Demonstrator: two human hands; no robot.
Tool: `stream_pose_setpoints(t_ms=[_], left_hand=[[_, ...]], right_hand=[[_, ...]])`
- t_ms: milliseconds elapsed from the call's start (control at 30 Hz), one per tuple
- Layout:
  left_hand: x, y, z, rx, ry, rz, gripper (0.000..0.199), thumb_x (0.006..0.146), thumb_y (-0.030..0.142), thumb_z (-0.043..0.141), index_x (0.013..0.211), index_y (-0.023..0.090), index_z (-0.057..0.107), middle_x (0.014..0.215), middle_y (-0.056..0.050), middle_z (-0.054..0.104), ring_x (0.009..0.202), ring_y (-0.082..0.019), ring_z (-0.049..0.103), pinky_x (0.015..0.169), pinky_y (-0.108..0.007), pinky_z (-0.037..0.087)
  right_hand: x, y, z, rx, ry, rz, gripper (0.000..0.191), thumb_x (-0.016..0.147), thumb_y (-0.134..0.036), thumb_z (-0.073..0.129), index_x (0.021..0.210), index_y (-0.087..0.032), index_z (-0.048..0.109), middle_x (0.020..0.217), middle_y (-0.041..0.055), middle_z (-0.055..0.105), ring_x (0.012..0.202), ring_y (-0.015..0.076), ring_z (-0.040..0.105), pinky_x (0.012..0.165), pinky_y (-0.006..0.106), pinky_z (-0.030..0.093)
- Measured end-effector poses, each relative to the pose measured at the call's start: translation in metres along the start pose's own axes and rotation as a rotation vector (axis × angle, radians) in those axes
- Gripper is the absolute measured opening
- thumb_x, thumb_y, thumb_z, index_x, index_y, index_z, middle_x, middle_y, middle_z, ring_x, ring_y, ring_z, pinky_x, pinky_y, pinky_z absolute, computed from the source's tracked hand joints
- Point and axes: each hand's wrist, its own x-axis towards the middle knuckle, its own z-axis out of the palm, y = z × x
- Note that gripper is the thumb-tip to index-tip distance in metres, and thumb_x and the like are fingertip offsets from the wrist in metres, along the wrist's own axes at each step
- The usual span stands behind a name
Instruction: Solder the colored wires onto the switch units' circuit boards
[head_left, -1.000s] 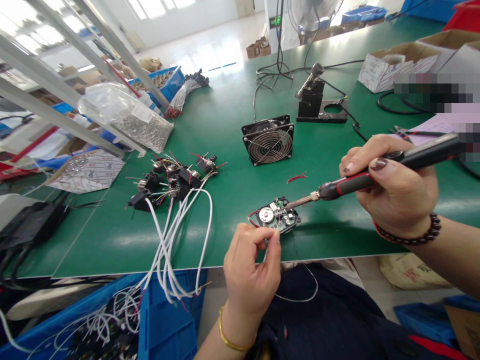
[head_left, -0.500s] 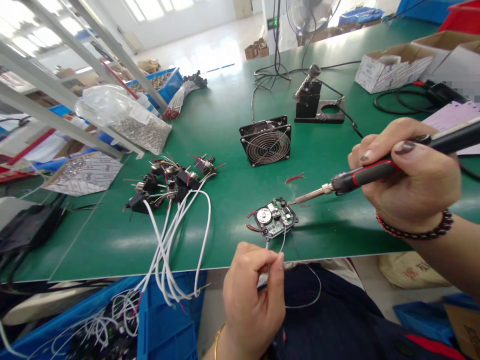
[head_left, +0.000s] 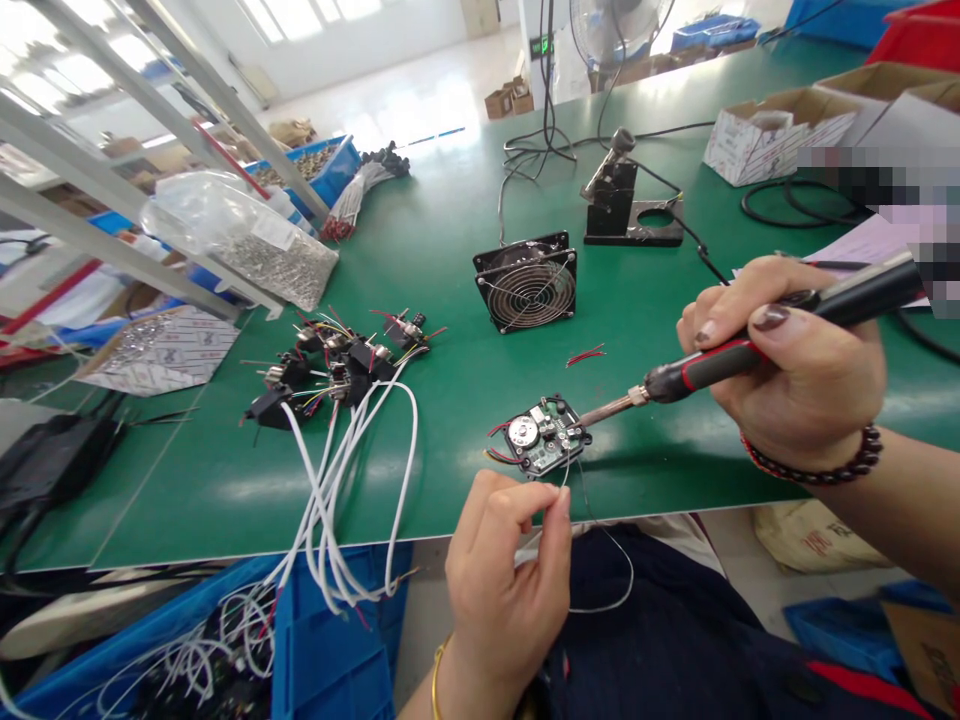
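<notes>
A small circuit board in a black housing lies on the green table near its front edge, with a silver round part and red and black wires at its left. My right hand grips a soldering iron, whose tip is at the board's right side. Thumb and forefinger of my left hand pinch a thin solder wire just below the board. The wire's upper end reaches the board, and the rest loops down over dark clothing. Short red wires lie behind the board.
Behind the board stand a small black fan and an iron stand. Wired parts with white cables lie left, the cables hanging over the edge above a blue bin. Cartons stand at the back right.
My right hand has moved slightly left and down with the iron, its tip now lower on the board's right side. My left hand has moved slightly up, nearer the board. The view has shifted a little.
</notes>
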Motion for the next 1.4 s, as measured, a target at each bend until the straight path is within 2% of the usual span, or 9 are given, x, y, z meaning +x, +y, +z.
stream_pose_setpoints(t_ms=[300,500,700,833,967,1167,1400], left_hand=[[0.001,-0.002,0.001,0.010,-0.001,-0.006,0.024,0.098,-0.002,0.071,0.104,0.020,0.068,0.083,0.003,0.066,0.072,-0.011,0.059,0.060,-0.024,0.045],[0.000,-0.004,0.002,0.006,-0.002,-0.013,0.024,0.099,-0.002,0.071,0.104,0.021,0.067,0.084,0.003,0.066,0.072,-0.012,0.059,0.059,-0.023,0.045],[0.002,-0.005,0.003,0.009,0.006,-0.021,0.023,0.099,-0.001,0.072,0.103,0.022,0.068,0.083,0.003,0.065,0.071,-0.012,0.059,0.060,-0.024,0.047],[0.002,-0.005,0.003,0.020,0.010,-0.021,0.023,0.099,0.001,0.072,0.102,0.023,0.068,0.082,0.003,0.065,0.071,-0.013,0.060,0.059,-0.025,0.047],[0.003,-0.005,0.005,0.025,0.003,-0.026,0.022,0.100,0.001,0.073,0.103,0.023,0.068,0.084,0.002,0.067,0.072,-0.013,0.062,0.059,-0.025,0.047],[0.003,-0.005,0.004,0.011,-0.002,-0.020,0.023,0.099,-0.001,0.072,0.103,0.022,0.067,0.084,0.002,0.066,0.073,-0.012,0.060,0.059,-0.025,0.045],[-0.002,0.003,-0.003,-0.004,-0.001,-0.002,0.022,0.098,-0.002,0.070,0.102,0.019,0.068,0.080,0.005,0.062,0.069,-0.010,0.054,0.062,-0.023,0.046]], right_hand=[[-0.002,-0.002,0.004,-0.026,0.024,0.021,0.021,0.091,-0.041,0.084,0.075,-0.029,0.083,0.055,-0.0016,0.052,0.048,0.0186,0.041,0.051,0.040,0.032],[-0.003,-0.005,0.006,-0.036,0.013,0.057,0.023,0.093,-0.044,0.082,0.075,-0.030,0.082,0.062,0.0017,0.061,0.049,0.0188,0.038,0.048,0.040,0.024],[-0.004,-0.005,0.008,-0.058,0.041,0.051,0.027,0.092,-0.048,0.086,0.073,-0.030,0.080,0.057,-0.0003,0.051,0.047,0.0181,0.036,0.049,0.040,0.025],[-0.004,-0.006,0.009,-0.033,0.047,0.017,0.025,0.094,-0.044,0.084,0.074,-0.028,0.081,0.057,-0.0010,0.051,0.048,0.0172,0.037,0.049,0.039,0.026],[-0.004,-0.005,0.008,-0.039,0.022,0.043,0.027,0.094,-0.047,0.085,0.075,-0.029,0.080,0.056,-0.0003,0.051,0.051,0.0202,0.044,0.052,0.041,0.035],[-0.002,-0.005,0.005,-0.040,0.058,0.059,0.026,0.089,-0.049,0.086,0.071,-0.031,0.080,0.056,0.0004,0.055,0.049,0.0197,0.044,0.048,0.042,0.031],[0.006,-0.011,-0.001,0.037,0.048,0.013,0.025,0.087,-0.042,0.092,0.072,-0.025,0.081,0.058,0.0003,0.054,0.048,0.0182,0.047,0.046,0.039,0.029]])
